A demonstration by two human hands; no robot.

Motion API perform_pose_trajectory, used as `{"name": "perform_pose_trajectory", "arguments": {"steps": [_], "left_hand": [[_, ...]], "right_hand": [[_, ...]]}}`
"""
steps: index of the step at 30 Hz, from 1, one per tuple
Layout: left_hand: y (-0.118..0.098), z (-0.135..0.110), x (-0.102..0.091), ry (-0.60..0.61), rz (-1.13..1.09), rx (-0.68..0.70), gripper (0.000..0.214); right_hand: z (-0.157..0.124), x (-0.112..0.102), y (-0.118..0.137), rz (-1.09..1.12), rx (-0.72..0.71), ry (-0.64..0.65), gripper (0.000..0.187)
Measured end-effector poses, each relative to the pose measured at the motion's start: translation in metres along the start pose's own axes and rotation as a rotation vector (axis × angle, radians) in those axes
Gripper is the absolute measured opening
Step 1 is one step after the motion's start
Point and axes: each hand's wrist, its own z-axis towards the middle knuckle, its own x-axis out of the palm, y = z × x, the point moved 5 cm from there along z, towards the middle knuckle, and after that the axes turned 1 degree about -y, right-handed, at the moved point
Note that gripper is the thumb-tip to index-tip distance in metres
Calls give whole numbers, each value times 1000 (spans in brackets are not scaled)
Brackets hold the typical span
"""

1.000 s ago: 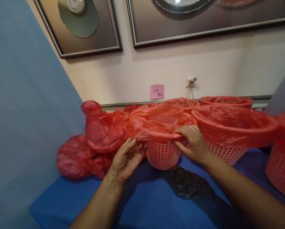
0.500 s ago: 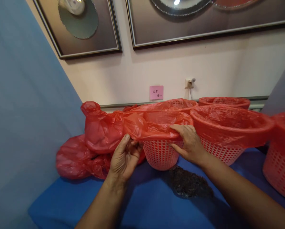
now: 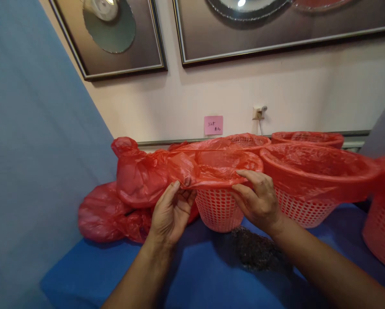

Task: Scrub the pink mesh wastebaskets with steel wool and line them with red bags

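Note:
A small red mesh basket stands on the blue table in front of me. A thin red plastic bag lies over its top. My left hand pinches the bag's edge at the basket's left rim, fingers curled round the film. My right hand grips the bag's edge at the right rim, thumb under and fingers over it. The bag's mouth hangs partly over the rim.
Loose red bags are heaped to the left against a blue partition. Several more red baskets lined with bags stand to the right and behind. A dark patch marks the table. Framed pictures, a pink note and a socket are on the wall.
Both hands have shifted slightly along the rim while holding the bag. The bag's edge now sits lower over the basket's top.

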Motion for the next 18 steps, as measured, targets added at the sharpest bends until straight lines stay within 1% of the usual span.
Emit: {"name": "perform_pose_trajectory", "arguments": {"steps": [3, 5, 7, 10, 13, 15, 16, 18], "left_hand": [[-2, -3, 10, 45, 17, 4, 16], [-3, -2, 14, 28, 24, 24, 19], [-4, 0, 14, -10, 16, 52, 23], [-3, 8, 7, -86, 10, 67, 27], [2, 16, -7, -198, -4, 48, 28], [7, 19, -16, -248, -23, 23, 28], [9, 20, -19, -249, -34, 10, 27], [14, 22, -22, -201, -45, -17, 21]], "right_hand": [[2, 1, 2, -3, -33, -14, 31], [5, 1, 2, 23, -19, -27, 30], [7, 1, 2, 58, 21, -25, 24], [4, 1, 1, 108, 72, 12, 19], [-7, 1, 0, 129, 109, 34, 18], [-16, 1, -3, 116, 144, 30, 17], [-21, 2, -5, 97, 164, 21, 17], [-30, 3, -9, 44, 196, -1, 23]]}}
